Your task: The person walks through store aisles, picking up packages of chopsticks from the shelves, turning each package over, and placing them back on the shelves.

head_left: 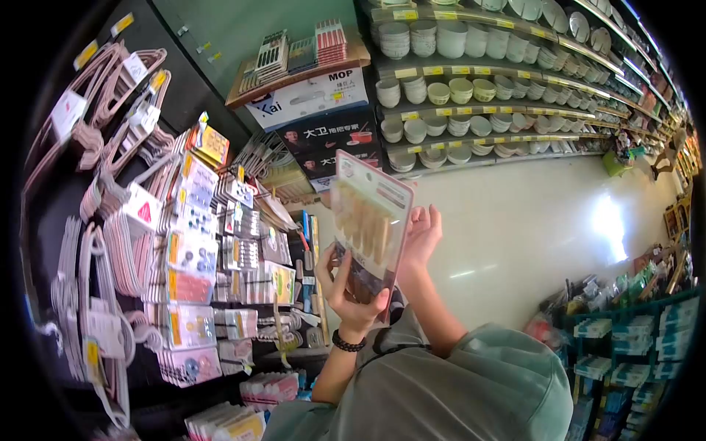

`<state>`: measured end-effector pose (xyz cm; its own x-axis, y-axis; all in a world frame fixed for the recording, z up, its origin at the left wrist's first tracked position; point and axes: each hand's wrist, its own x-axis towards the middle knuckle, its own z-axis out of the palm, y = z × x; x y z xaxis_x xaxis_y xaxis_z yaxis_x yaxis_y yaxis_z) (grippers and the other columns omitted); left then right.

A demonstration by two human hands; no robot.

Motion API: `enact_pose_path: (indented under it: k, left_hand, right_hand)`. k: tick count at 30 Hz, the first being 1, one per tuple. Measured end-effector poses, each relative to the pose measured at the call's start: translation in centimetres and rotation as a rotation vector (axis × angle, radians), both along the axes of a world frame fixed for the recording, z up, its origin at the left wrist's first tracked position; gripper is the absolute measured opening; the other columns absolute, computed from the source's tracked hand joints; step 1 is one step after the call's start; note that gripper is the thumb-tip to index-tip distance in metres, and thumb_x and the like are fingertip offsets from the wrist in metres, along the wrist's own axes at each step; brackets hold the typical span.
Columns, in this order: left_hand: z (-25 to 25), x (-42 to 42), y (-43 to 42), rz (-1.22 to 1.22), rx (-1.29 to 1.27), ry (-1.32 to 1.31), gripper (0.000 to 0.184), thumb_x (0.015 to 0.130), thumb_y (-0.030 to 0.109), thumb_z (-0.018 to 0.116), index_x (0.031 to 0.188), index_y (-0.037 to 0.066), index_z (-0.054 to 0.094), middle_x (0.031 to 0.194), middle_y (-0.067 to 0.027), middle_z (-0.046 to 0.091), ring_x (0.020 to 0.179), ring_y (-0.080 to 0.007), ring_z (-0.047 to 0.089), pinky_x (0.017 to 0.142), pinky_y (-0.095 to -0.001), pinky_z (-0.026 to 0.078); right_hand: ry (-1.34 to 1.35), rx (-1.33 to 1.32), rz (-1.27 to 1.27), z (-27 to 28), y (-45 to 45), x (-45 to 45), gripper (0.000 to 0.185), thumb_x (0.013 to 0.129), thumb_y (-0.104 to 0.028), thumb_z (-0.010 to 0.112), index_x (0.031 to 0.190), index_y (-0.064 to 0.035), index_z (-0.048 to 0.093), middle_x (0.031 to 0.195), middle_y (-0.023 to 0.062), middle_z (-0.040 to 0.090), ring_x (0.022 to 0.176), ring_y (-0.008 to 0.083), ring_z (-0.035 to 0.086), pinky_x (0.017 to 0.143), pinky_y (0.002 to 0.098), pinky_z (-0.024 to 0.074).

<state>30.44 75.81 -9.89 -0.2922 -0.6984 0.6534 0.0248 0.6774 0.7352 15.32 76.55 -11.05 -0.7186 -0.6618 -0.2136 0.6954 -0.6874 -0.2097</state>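
A flat blister package (pixel 368 224) with several light wooden-looking pieces in it stands upright, slightly tilted, in front of my body. My left hand (pixel 353 290), with a dark beaded bracelet at the wrist, grips its lower part, the fingers on the front and the thumb at the lower right edge. Just right of the package is my right hand (pixel 421 239), raised with its fingers loosely curled; part of it is hidden behind the package edge, and I cannot see whether it touches the package.
Hangers (pixel 110 279) and hanging packets (pixel 193 257) fill the rack on the left. Stacked boxes (pixel 327 140) stand ahead, beside shelves of bowls (pixel 460 90). Pale floor (pixel 507 228) lies to the right, with more racked goods (pixel 614 338) at the lower right.
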Motion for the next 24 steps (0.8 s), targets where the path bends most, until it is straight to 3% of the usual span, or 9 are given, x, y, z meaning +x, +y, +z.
enact_pose_path:
  k: [2, 4, 6, 8, 13, 14, 16, 19, 24]
  left_hand:
    - [0.0, -1.9, -2.8, 0.0, -0.029, -0.074, 0.09, 0.073, 0.057, 0.079, 0.126, -0.013, 0.058, 0.136, -0.026, 0.046, 0.122, -0.037, 0.049, 0.104, -0.0472, 0.039]
    - [-0.2, -3.9, -5.1, 0.006, -0.051, -0.146, 0.09, 0.072, 0.057, 0.079, 0.126, -0.012, 0.058, 0.136, -0.0257, 0.046, 0.122, -0.0372, 0.049, 0.104, -0.047, 0.039]
    - [-0.5, -4.9, -7.6, 0.014, -0.02, -0.121, 0.084, 0.07, 0.053, 0.08, 0.124, -0.008, 0.061, 0.135, -0.0259, 0.046, 0.12, -0.0381, 0.049, 0.101, -0.0475, 0.04]
    - [-0.4, -5.2, -10.6, 0.058, 0.033, -0.046, 0.08, 0.069, 0.05, 0.081, 0.123, -0.007, 0.063, 0.133, -0.0267, 0.047, 0.118, -0.0389, 0.05, 0.099, -0.0484, 0.042]
    - [-0.6, -6.5, -18.2, 0.155, 0.092, 0.03, 0.085, 0.071, 0.051, 0.08, 0.125, -0.011, 0.059, 0.134, -0.0252, 0.046, 0.119, -0.0375, 0.049, 0.099, -0.0468, 0.042]
    - [-0.8, -6.9, -19.5, 0.171, 0.091, -0.026, 0.084, 0.072, 0.052, 0.08, 0.125, -0.009, 0.06, 0.134, -0.0246, 0.046, 0.119, -0.0369, 0.049, 0.099, -0.0457, 0.041]
    - [-1.6, -8.5, -21.8, 0.154, 0.089, -0.059, 0.087, 0.072, 0.054, 0.078, 0.129, -0.009, 0.058, 0.136, -0.0239, 0.046, 0.122, -0.0368, 0.049, 0.102, -0.0455, 0.04]
    - [-2.8, -9.8, -26.4, 0.15, 0.075, -0.03, 0.088, 0.074, 0.054, 0.076, 0.131, -0.009, 0.056, 0.137, -0.0242, 0.046, 0.124, -0.038, 0.049, 0.104, -0.0466, 0.04]
    - [-2.2, -10.5, -37.0, 0.262, 0.137, 0.071, 0.08, 0.074, 0.041, 0.08, 0.136, -0.004, 0.054, 0.138, -0.0211, 0.045, 0.124, -0.035, 0.048, 0.104, -0.045, 0.039]
  right_hand:
    - [-0.072, 0.113, 0.005, -1.0, -3.8, -1.6, 0.036, 0.101, -0.039, 0.042, 0.079, -0.0117, 0.049, 0.069, 0.0006, 0.05, 0.062, 0.0137, 0.045, 0.058, 0.0274, 0.0398]
    - [0.365, 0.572, -0.376, -2.7, -9.0, -1.1, 0.035, 0.101, -0.038, 0.044, 0.09, -0.0085, 0.059, 0.08, 0.0038, 0.061, 0.073, 0.0146, 0.058, 0.07, 0.0262, 0.0481]
    - [0.231, 0.318, -0.092, -4.4, -10.7, -1.3, 0.033, 0.101, -0.036, 0.046, 0.095, -0.0073, 0.061, 0.084, 0.0043, 0.062, 0.076, 0.0152, 0.058, 0.074, 0.0272, 0.0488]
    - [0.132, 0.261, -0.005, 0.2, -12.5, -2.5, 0.032, 0.1, -0.037, 0.047, 0.086, -0.0092, 0.056, 0.073, 0.0018, 0.053, 0.065, 0.0139, 0.049, 0.062, 0.0275, 0.0425]
    - [-0.083, 0.081, 0.161, -0.3, -19.3, -5.5, 0.037, 0.098, -0.039, 0.048, 0.073, -0.0128, 0.041, 0.062, -0.0002, 0.028, 0.055, 0.0124, 0.024, 0.051, 0.0301, 0.0221]
    - [-0.038, 0.078, 0.187, -1.2, -20.7, -5.8, 0.036, 0.099, -0.04, 0.047, 0.075, -0.0127, 0.047, 0.063, -0.0005, 0.039, 0.056, 0.0128, 0.036, 0.052, 0.0288, 0.0307]
    - [0.051, 0.384, 0.086, 4.1, -24.0, -3.8, 0.036, 0.099, -0.041, 0.046, 0.077, -0.0132, 0.05, 0.066, -0.0001, 0.047, 0.058, 0.0134, 0.043, 0.054, 0.0281, 0.036]
    - [0.065, 0.469, 0.174, 3.6, -28.8, -4.5, 0.038, 0.1, -0.042, 0.043, 0.077, -0.0138, 0.054, 0.071, 0.0015, 0.057, 0.064, 0.0141, 0.053, 0.059, 0.0277, 0.0433]
    - [0.013, 0.157, 0.408, 0.3, -38.6, -5.2, 0.037, 0.101, -0.039, 0.044, 0.074, -0.0129, 0.046, 0.067, -0.0002, 0.044, 0.065, 0.0148, 0.042, 0.069, 0.0299, 0.0372]
